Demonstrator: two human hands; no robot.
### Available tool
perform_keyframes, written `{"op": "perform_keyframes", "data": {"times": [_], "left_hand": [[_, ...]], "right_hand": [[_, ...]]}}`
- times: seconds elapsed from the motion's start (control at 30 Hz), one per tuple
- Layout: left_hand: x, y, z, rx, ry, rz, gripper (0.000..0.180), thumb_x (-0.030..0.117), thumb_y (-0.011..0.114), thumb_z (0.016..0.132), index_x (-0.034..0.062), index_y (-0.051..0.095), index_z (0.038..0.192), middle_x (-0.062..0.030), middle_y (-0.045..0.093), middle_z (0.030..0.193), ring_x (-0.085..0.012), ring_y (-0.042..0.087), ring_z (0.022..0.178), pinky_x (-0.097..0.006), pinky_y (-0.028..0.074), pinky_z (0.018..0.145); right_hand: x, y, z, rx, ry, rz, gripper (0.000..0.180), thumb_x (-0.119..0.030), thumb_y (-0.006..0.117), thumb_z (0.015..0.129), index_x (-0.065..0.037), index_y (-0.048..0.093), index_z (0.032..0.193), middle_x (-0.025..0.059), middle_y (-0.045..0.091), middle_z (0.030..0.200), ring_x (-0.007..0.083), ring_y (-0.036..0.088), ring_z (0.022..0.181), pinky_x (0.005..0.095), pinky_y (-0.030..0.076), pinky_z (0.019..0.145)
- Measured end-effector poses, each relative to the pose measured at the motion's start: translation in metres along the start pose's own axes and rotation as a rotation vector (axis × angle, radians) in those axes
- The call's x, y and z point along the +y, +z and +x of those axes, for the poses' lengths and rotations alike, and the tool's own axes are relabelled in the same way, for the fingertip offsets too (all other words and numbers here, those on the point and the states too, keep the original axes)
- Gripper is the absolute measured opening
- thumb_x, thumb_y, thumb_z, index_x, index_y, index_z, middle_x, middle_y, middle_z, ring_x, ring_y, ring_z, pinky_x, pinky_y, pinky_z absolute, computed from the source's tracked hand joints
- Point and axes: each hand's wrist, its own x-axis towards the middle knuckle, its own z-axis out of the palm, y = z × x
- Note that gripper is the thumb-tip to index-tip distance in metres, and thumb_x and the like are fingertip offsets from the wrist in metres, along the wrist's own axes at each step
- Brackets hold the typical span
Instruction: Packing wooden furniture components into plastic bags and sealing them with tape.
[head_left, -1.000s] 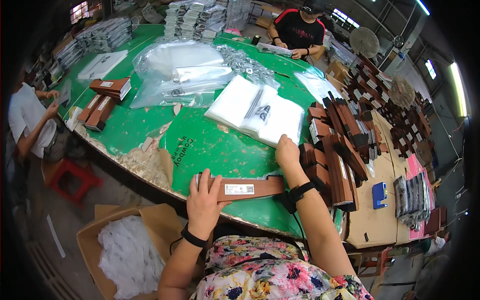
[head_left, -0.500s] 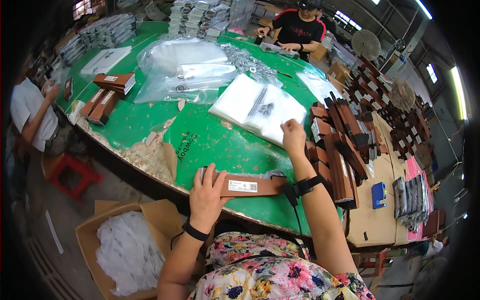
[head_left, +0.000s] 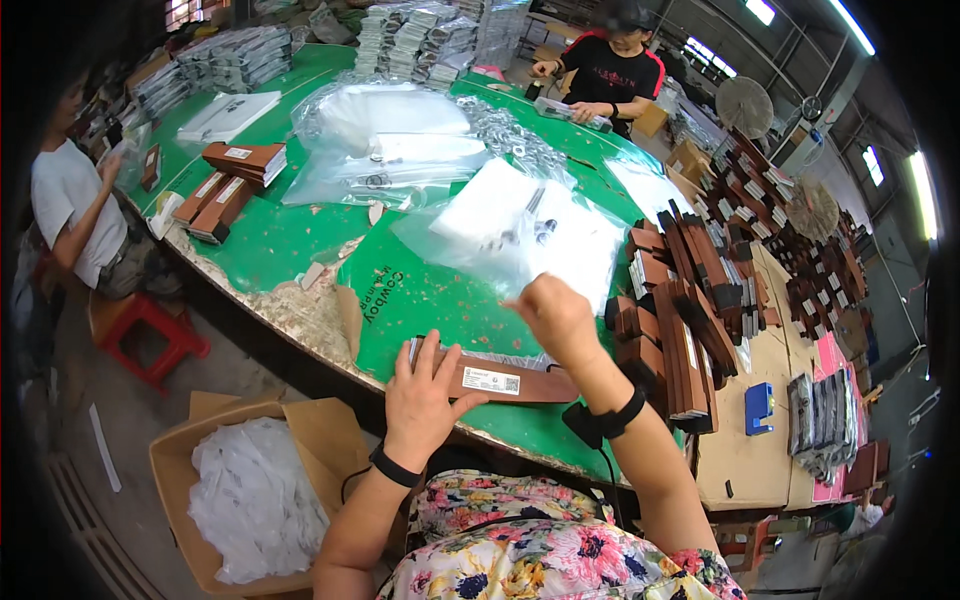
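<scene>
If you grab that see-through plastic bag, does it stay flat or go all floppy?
Probably floppy: the clear plastic bag already bends and wrinkles where the right hand lifts it. It looks thin, so likely light and a bit slippery. The brown box under the left hand looks much stiffer.

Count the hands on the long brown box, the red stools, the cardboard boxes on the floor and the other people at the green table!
Hands on the long brown box: 1, the left hand; the right hand lifts a clear bag
Red stools: 1
Cardboard boxes on the floor: 1
Other people: 2, one in a white shirt, one in a black and red shirt
Total: 5
</scene>
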Motion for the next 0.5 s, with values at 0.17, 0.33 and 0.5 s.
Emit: {"op": "perform_keyframes", "data": {"times": [0.17,0.33,0.5], "left_hand": [[0.004,-0.007,0.003,0.04,-0.004,0.035,0.074,0.051,0.078,0.074,0.0056,0.059,0.13,-0.0154,0.044,0.146,-0.0432,0.044,0.129,-0.051,0.049,0.092],[0.011,-0.018,0.0,0.197,-0.052,-0.174,0.061,0.035,0.081,0.077,0.0029,0.059,0.124,-0.0183,0.055,0.132,-0.0391,0.055,0.118,-0.045,0.051,0.088],[0.013,-0.004,-0.004,0.209,-0.201,-0.621,0.037,0.011,0.074,0.085,-0.0008,0.06,0.117,-0.014,0.067,0.11,-0.0283,0.066,0.099,-0.038,0.053,0.084]], "right_hand": [[-0.026,0.0,-0.024,-0.265,-0.095,0.052,0.017,-0.015,0.074,0.08,-0.008,0.059,0.084,0.0102,0.055,0.077,0.0286,0.061,0.069,0.0405,0.05,0.06],[-0.059,-0.006,-0.02,-0.134,0.175,0.513,0.017,-0.017,0.071,0.086,-0.004,0.06,0.089,0.0133,0.059,0.086,0.0352,0.061,0.075,0.0428,0.05,0.063],[-0.091,-0.008,-0.021,-0.318,0.144,0.497,0.028,-0.022,0.078,0.08,-0.003,0.059,0.088,0.0148,0.058,0.087,0.0357,0.061,0.077,0.0421,0.05,0.065]]}}
